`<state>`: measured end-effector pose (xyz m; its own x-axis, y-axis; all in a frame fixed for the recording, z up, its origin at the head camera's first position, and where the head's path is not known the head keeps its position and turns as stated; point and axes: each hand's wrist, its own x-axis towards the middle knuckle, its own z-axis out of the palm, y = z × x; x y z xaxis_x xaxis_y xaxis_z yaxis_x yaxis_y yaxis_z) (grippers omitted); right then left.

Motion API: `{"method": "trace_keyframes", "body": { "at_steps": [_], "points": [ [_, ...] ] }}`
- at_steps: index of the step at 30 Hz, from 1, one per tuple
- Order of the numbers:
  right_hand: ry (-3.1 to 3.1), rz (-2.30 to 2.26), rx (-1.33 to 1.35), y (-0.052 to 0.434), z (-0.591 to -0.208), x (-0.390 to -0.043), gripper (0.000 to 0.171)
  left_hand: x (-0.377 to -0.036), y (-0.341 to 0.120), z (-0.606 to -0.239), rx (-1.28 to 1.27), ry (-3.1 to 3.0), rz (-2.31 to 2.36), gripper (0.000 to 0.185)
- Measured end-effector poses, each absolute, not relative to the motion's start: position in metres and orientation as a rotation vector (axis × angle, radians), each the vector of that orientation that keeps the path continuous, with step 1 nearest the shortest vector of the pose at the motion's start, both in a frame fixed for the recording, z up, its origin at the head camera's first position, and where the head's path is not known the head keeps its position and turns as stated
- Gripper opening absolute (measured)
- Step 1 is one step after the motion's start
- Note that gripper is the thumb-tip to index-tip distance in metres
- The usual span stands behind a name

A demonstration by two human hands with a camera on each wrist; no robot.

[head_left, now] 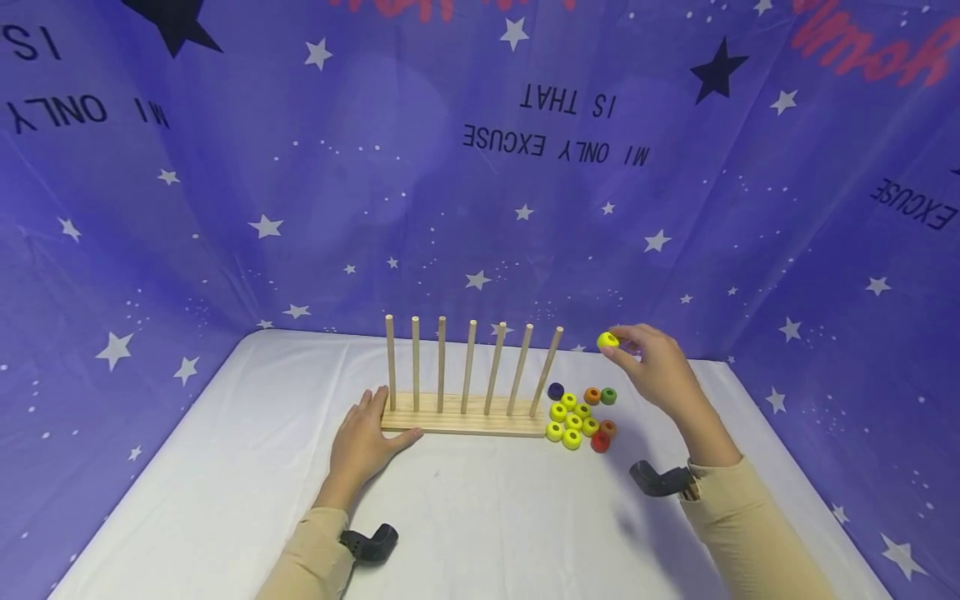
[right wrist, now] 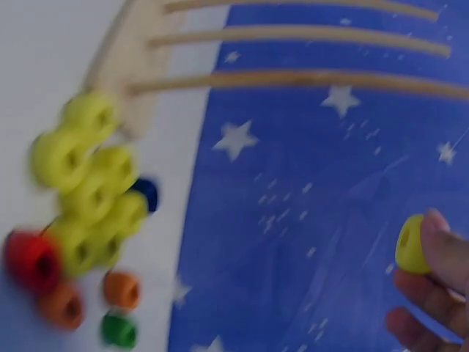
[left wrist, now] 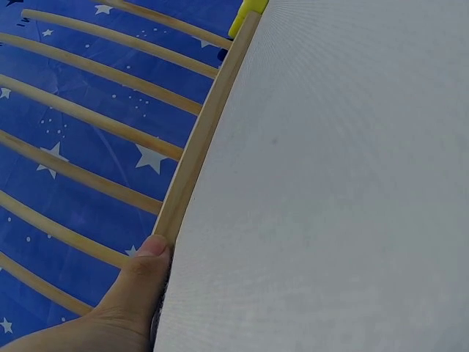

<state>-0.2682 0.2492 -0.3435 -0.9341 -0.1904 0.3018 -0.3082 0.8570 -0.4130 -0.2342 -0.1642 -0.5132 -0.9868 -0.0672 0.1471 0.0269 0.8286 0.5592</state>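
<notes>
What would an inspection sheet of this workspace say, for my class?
Surface: white-covered table.
Job's things: wooden base with seven bare pegs; on the table, near its right end, seven yellow beads, two orange beads, one red bead, one green bead and one dark blue bead.
Clutter: nothing seen.
Hands: left hand touches the base's left end; right hand pinches another yellow bead above the table; a black device on each wrist.
Cables: nothing seen.
Surroundings: starred, lettered blue-purple backdrop.
</notes>
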Motion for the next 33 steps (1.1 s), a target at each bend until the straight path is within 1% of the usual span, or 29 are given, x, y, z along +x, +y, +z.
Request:
{"method": "trace_keyframes", "body": {
  "at_steps": [4,9,15,23,33],
  "points": [
    [-2.721,0.682,0.407,0.226,-0.326,-0.275,0.038,-0.235,-0.165,-0.515,0.022,-2.841,-0.869,0.107],
    [-2.675,0.740,0.425,0.199,-0.308,-0.280,0.039,-0.236,-0.164,-0.517,0.012,-2.842,-0.866,0.107],
    [-2.629,0.787,0.511,0.165,-0.294,-0.284,0.039,-0.235,-0.164,-0.517,0.018,-2.839,-0.861,0.108],
    [-2.586,0.804,0.633,0.114,-0.287,-0.284,0.037,-0.236,-0.165,-0.517,0.015,-2.827,-0.842,0.107],
    [-2.564,0.772,0.781,0.054,-0.293,-0.283,0.037,-0.237,-0.165,-0.518,0.015,-2.835,-0.830,0.106]
  ]
}}
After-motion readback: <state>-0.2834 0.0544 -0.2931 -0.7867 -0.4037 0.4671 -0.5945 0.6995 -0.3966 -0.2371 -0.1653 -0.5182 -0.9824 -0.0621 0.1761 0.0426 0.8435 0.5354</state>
